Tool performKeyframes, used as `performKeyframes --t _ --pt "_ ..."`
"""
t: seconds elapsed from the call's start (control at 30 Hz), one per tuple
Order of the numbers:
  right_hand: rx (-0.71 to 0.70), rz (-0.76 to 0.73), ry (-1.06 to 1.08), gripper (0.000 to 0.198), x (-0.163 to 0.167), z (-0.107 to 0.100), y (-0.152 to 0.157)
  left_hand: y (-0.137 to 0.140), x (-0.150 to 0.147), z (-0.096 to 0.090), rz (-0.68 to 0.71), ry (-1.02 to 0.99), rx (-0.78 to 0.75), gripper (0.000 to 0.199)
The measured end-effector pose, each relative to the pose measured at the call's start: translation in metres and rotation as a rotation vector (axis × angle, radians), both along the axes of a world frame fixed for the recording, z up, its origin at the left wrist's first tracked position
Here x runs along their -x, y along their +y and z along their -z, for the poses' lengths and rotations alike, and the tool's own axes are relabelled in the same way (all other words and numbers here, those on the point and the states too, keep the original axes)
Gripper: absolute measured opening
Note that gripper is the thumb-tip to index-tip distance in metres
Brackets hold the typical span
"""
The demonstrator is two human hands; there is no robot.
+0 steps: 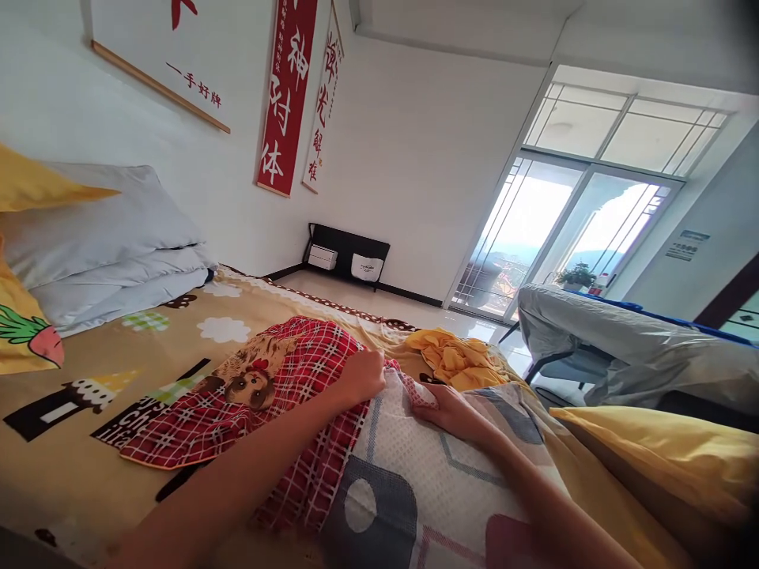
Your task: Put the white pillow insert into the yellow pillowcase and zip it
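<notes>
On the bed lies a red plaid cloth (314, 356) with a bear print and yellow edging at one corner. My left hand (363, 374) is closed in a fist on its right-hand edge. Just to the right, my right hand (446, 408) pinches a pale, red-dotted fold (418, 393) that seems to run on from the plaid cloth. Beneath both hands spreads a grey-and-white patterned cloth (439, 466), partly covered by my right forearm. Whether my left fingers also catch this grey cloth is hidden.
White pillows (118, 221) and a yellow pillowcase with a radish print (29, 332) are at the left. A crumpled yellow cloth (456, 359) lies beyond my hands. Another yellow cloth (664, 435) is at the right, near a plastic-covered piece of furniture (622, 324).
</notes>
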State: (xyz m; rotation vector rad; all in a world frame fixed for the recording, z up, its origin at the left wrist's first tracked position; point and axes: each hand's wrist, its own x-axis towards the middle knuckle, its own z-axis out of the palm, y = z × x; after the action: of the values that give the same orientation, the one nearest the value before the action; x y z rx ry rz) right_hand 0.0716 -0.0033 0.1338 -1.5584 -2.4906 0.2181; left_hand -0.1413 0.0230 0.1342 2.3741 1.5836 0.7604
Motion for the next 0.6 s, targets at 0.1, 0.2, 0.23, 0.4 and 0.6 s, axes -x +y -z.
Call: performKeyframes --t 0.1,0.2,0.23,0.4,0.6 --pt "0.0 -0.028 0.021 0.032 0.021 -0.004 -0.005 0.006 -0.012 -0.001 0.02 -0.033 0.005 0.019" --pt "-0.053 -0.06 0.001 0.033 0.033 -0.023 -0.018 0.018 -0.017 -0.004 0.063 -0.125 0.032 0.016" --pt "-0.064 -0.079 -0.009 0.034 0.033 -0.031 -0.022 0.021 -0.018 -0.005 0.087 -0.167 0.046 0.015" --pt "-0.054 -0.168 -0.096 0.033 0.01 -0.085 -0.03 0.023 -0.027 -0.009 0.245 -0.401 0.13 0.018" --pt "0.051 -0.062 -0.158 0.035 -0.037 -0.099 -0.019 0.008 -0.038 -0.007 0.286 -0.555 0.226 0.024"
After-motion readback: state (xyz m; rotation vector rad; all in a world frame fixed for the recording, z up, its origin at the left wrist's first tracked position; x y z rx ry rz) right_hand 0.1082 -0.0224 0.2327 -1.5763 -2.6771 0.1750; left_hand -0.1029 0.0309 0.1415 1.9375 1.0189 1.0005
